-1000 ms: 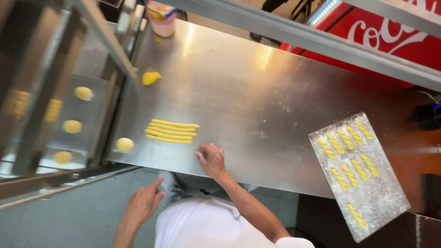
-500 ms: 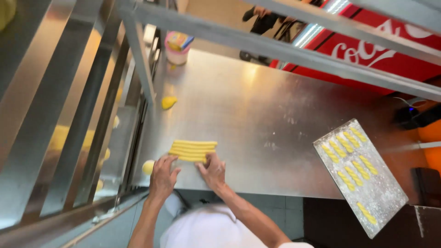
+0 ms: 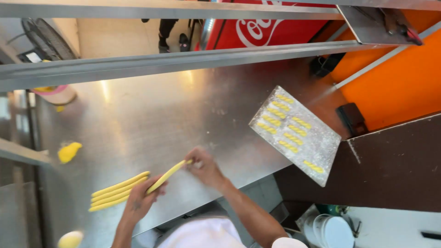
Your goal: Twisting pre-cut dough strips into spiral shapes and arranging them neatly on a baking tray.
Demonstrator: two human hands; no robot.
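My left hand [image 3: 138, 202] and my right hand [image 3: 205, 168] each grip one end of a long yellow dough rope [image 3: 167, 176], stretched between them just over the steel table [image 3: 174, 119]. To the left of my left hand lies a small stack of similar dough ropes [image 3: 117, 190], side by side. A floured metal tray [image 3: 321, 151] to the right of my right hand carries several short twisted dough pieces.
A yellow dough lump [image 3: 69, 151] lies at the table's left, a dough ball [image 3: 70, 239] near the front left corner. A pink-rimmed container [image 3: 55, 94] stands at the back left. Steel rack bars [image 3: 183, 62] cross above. Red fridge [image 3: 275, 32] and orange wall [image 3: 395, 87] behind.
Both hands were on the stack of ropes; now they hold one rope away from the stack, pulled out to the right. The view has swung to the right.
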